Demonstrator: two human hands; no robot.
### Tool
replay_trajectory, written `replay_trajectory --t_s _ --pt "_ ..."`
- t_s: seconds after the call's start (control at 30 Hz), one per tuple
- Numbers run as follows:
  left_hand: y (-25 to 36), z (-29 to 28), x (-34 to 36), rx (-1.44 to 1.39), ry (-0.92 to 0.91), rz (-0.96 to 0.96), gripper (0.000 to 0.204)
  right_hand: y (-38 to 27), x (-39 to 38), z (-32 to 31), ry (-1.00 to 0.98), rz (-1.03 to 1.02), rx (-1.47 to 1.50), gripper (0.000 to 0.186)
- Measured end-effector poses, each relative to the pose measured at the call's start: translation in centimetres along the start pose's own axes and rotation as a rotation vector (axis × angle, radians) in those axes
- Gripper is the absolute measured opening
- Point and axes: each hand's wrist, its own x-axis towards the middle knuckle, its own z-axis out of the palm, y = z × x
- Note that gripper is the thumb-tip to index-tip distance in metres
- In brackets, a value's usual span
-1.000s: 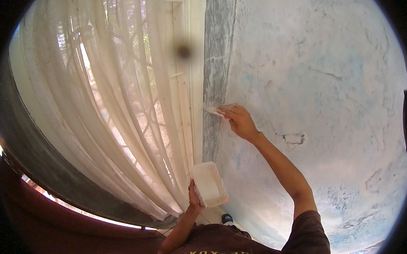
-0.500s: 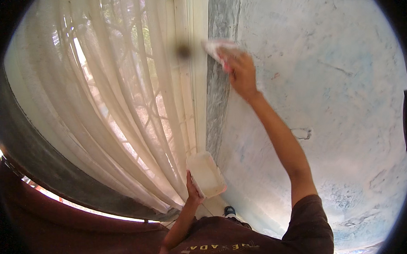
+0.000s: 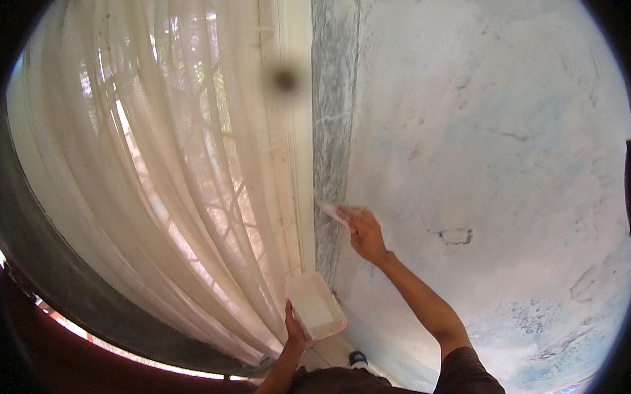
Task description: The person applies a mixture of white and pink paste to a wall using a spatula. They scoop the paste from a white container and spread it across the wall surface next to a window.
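My right hand (image 3: 362, 231) is closed around a flat, whitish putty scraper (image 3: 332, 211). The scraper's tip meets or lies very near the bare grey strip (image 3: 331, 99) that runs down the wall beside the window frame; whether it touches cannot be told. Lower down, my left hand (image 3: 297, 328) grips the side of a shallow, off-white rectangular plastic tub (image 3: 318, 304). Its open side faces up, tilted, and pale residue coats the inside. My fingers under the tub are hidden.
A wall patched in white and pale blue (image 3: 481, 156) fills the right side, with a rough-edged patch (image 3: 456, 236) on it. Sheer cream curtains (image 3: 190, 201) hang at the left, beside a cream window frame (image 3: 298, 142). A shod foot (image 3: 357, 358) shows on the tiled floor.
My right hand has come down along the grey strip with the scraper. The tub and my left hand sit slightly lower in the picture. The view has shifted a little.
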Motion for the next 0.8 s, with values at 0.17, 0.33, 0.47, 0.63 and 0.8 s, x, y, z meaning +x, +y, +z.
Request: replay_trajectory --t_s 0.17,0.33,0.47,0.63,0.8 --pt "0.1 -1.5 2.0 -0.009 0.039 0.068 0.083 -1.6 21.6 -10.3 0.290 -0.121 0.004 0.044" --pt "0.5 0.9 2.0 -0.042 -0.014 0.038 0.082 -2.5 39.2 -18.4 0.487 -0.333 -0.154 0.033" --pt "0.3 0.3 2.8 -0.076 -0.105 0.090 0.082 -3.3 46.3 -19.4 0.513 -0.456 -0.197 0.029" --pt "0.4 -1.8 3.8 -0.163 -0.187 0.024 0.082 -4.6 45.6 -15.9 0.440 -0.485 -0.394 0.035" --pt "0.3 -1.4 3.7 -0.186 -0.240 -0.043 0.082 -3.2 39.2 -12.7 0.408 -0.487 -0.456 0.046"
